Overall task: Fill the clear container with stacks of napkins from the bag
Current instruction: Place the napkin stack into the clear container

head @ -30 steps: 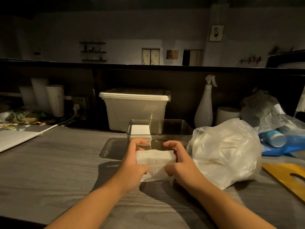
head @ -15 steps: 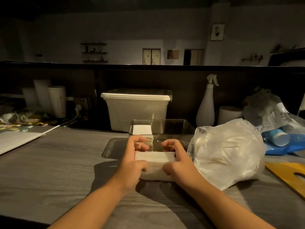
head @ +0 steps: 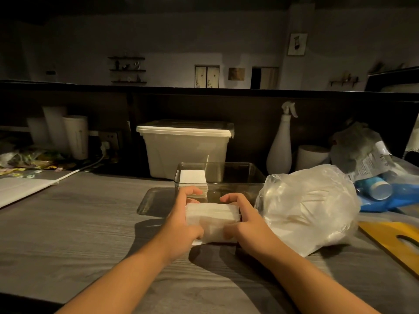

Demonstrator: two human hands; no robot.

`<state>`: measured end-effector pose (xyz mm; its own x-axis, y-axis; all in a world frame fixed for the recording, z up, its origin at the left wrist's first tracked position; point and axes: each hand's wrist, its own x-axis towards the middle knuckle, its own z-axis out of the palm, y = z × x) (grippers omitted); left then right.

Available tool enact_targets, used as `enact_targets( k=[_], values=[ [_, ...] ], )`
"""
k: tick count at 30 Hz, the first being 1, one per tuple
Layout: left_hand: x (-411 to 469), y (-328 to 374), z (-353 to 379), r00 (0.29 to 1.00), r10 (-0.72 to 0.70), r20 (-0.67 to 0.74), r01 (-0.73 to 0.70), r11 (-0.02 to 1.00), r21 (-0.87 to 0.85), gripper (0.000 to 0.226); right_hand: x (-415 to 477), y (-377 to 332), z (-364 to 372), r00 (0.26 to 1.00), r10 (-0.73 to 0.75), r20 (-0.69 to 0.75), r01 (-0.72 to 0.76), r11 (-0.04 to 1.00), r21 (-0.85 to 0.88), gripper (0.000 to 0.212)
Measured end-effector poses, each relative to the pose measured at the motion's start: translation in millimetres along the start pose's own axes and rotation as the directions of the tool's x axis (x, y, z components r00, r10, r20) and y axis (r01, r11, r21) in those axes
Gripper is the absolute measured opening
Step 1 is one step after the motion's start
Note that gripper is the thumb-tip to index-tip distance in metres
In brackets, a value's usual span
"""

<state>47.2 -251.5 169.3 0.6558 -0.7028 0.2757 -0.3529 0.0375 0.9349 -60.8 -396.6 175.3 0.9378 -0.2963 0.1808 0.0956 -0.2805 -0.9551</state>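
One stack (head: 192, 176) sat in the container (head: 235, 172), both hands (head: 181, 225) (head: 244, 225) gripped a second stack (head: 213, 219), and the bag (head: 306, 207) remained full.

surface (head: 68, 223): carries everything below, running back to a partition wall
napkin stack (head: 212, 219): on the surface at the centre, held between the left hand (head: 181, 225) at its left end and the right hand (head: 247, 225) at its right end
container (head: 258, 175): just behind the napkin stack, with a second stack (head: 192, 176) inside at its left end
flat lid (head: 154, 200): on the surface, just left of the container
bag (head: 306, 207): right of the napkin stack and container, just beside the right hand
lidded bin (head: 186, 150): behind the container, against the partition
spray bottle (head: 280, 148): behind the bag, right of the lidded bin
roll (head: 311, 156): just right of the spray bottle
cups (head: 76, 137): far back left
board (head: 396, 241): right of the bag, nearer the front
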Motion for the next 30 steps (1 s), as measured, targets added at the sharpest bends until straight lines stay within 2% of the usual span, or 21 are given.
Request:
enact_targets(
  k=[2,4,11,18,25,27,30],
  values=[
    [1.0,3.0,1.2,0.999,-0.033,0.001,0.033,0.999,-0.009,0.075,0.2,-1.5,2.7,0.999,-0.008,0.049,0.008,1.0,0.01,0.068],
    [2.5,4.2,2.1,0.998,-0.061,-0.001,0.061,0.997,-0.036,0.077,0.2,-2.2,3.2,0.999,-0.013,0.034,0.014,1.0,-0.004,0.071],
    [5.7,-2.5,-2.1,0.994,-0.08,-0.075,0.072,0.992,-0.099,0.065,-0.3,4.7,-10.5,0.989,-0.013,-0.149,0.006,0.999,-0.048,0.053],
    [-1.2,-4.0,-6.6,0.986,-0.031,-0.163,0.028,0.999,-0.023,0.061,0.1,1.9,-9.8,0.991,0.05,-0.121,-0.054,0.998,-0.034,0.035],
    [-4.8,-0.6,-14.8,0.983,-0.029,-0.183,0.023,0.999,-0.036,0.058,-0.1,2.7,-10.9,0.992,0.072,-0.104,-0.083,0.99,-0.11,0.031],
    [-4.6,1.1,-16.2,0.979,-0.034,-0.2,0.02,0.997,-0.072,0.058,-1.0,0.5,-11.0,0.987,0.086,-0.133,-0.095,0.994,-0.06,0.027],
    [-6.5,6.6,-16.1,0.986,-0.024,-0.167,0.009,0.996,-0.088,0.062,-3.2,-5.3,-12.7,0.982,0.079,-0.173,-0.079,0.997,0.01,0.036]
  ],
)
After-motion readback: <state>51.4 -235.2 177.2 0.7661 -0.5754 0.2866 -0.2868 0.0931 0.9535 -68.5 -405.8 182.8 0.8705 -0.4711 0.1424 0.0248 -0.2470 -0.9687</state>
